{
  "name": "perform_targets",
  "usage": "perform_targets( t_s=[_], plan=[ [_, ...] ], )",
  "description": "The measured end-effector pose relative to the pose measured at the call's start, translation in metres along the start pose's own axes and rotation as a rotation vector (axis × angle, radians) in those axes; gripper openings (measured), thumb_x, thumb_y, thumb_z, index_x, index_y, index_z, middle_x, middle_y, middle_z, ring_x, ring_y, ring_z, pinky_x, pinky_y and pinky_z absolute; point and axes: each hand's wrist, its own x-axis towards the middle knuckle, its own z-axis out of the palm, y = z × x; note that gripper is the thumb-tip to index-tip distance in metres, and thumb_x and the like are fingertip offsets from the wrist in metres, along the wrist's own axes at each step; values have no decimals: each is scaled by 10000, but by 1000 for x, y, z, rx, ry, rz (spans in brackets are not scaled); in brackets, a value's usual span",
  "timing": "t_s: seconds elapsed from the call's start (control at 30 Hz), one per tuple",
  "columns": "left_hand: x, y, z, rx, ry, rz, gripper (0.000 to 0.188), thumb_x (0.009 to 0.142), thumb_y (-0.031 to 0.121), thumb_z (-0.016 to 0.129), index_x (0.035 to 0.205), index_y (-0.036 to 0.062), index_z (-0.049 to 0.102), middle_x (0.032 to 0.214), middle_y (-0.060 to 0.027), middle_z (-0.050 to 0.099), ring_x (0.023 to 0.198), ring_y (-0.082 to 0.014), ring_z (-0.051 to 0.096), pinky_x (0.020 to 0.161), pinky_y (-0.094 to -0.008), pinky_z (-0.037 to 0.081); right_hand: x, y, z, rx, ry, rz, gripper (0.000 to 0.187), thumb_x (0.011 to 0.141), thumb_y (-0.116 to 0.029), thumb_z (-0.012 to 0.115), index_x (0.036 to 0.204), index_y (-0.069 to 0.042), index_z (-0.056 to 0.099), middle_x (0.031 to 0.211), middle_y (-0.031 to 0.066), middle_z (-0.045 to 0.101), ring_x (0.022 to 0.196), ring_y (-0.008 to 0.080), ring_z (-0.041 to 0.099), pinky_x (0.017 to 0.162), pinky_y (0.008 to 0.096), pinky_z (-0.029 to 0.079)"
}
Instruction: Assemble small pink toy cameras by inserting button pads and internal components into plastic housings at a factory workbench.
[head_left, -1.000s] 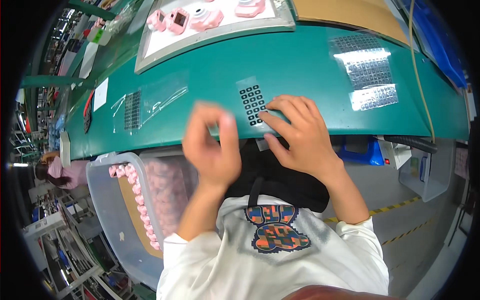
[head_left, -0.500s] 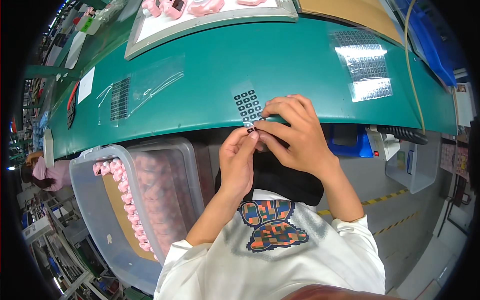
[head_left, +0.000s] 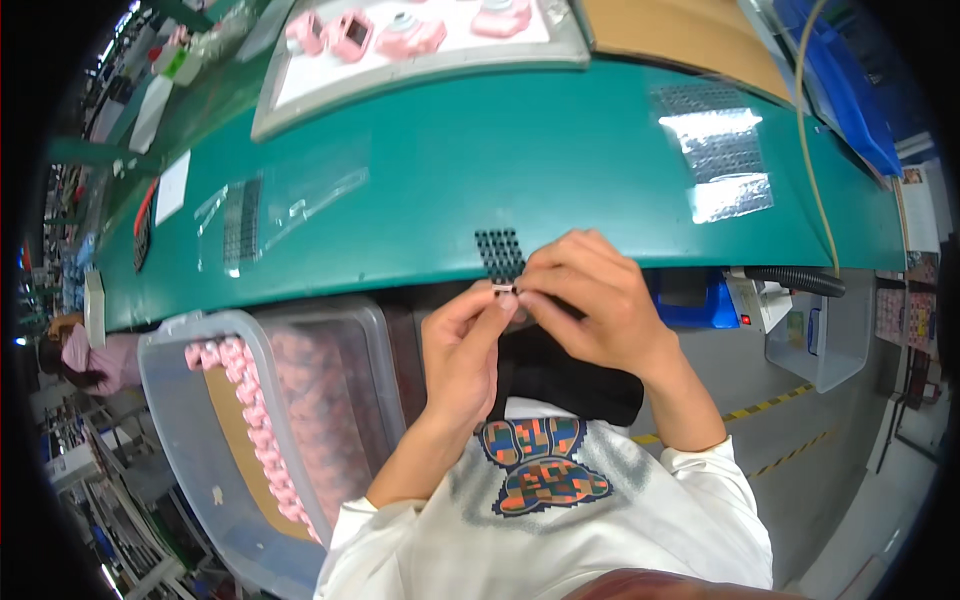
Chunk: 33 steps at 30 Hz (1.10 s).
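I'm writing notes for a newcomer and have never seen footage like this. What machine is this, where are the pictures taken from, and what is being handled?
There is no machine: these are a person's own bare hands. Every picture comes from one wide fisheye camera on the person's head, looking down, so straight edges bend near the rim.

The left hand and right hand meet at the near end of a sheet of small black pieces. They seem to pinch it there, but the exact grip is too small to make out.

On the green bench lie glossy sheets to the right and a framed white board bearing pink items. Below, at left, stands a clear tub.
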Motion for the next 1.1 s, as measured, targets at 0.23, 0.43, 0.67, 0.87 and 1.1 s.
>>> perform_targets(
  t_s=[0.23, 0.43, 0.67, 0.87, 1.1],
  plan=[
    [5, 10, 3, 93, -57, 60, 114, 947, -30, 635, 1009, -89, 712, 973, -116, 678, 895, -171, 618, 859, -270, 513, 4, 6, -8, 127, 28, -25, 109, 834, 6, 749, 933, -23, 716, 944, 59, 698, 773, 215, 630, 722, 307, 509],
    [17, 12, 11, 82, -37, 29, 116, 956, -37, 633, 1021, -89, 714, 985, -130, 685, 895, -175, 646, 871, -279, 549, 3, 14, -12, 272, 55, 75, 126, 821, 21, 766, 937, -12, 727, 963, 64, 704, 814, 204, 635, 755, 296, 501],
    [31, 22, 26, 146, -10, 21, 125, 962, -22, 642, 1039, -93, 710, 1001, -149, 715, 887, -189, 687, 844, -273, 572, 8, 28, -8, 327, 140, 105, 130, 812, 24, 771, 934, -8, 739, 980, 67, 699, 850, 197, 631, 778, 288, 490],
    [56, 28, 28, 407, 39, 115, 160, 964, 10, 661, 1073, -101, 698, 982, -164, 744, 861, -205, 733, 809, -260, 594, 13, 33, -16, 239, 229, 112, 122, 813, 9, 758, 932, -6, 734, 989, 61, 689, 839, 207, 622, 771, 280, 482],
    [47, 57, 10, 1207, 211, 597, 291, 906, 108, 722, 1153, -40, 682, 1067, -123, 711, 910, -189, 657, 780, -287, 526, 20, 39, -17, 196, 231, 260, 103, 816, 28, 733, 916, 7, 723, 968, 77, 689, 862, 202, 618, 796, 295, 490]
  ],
)
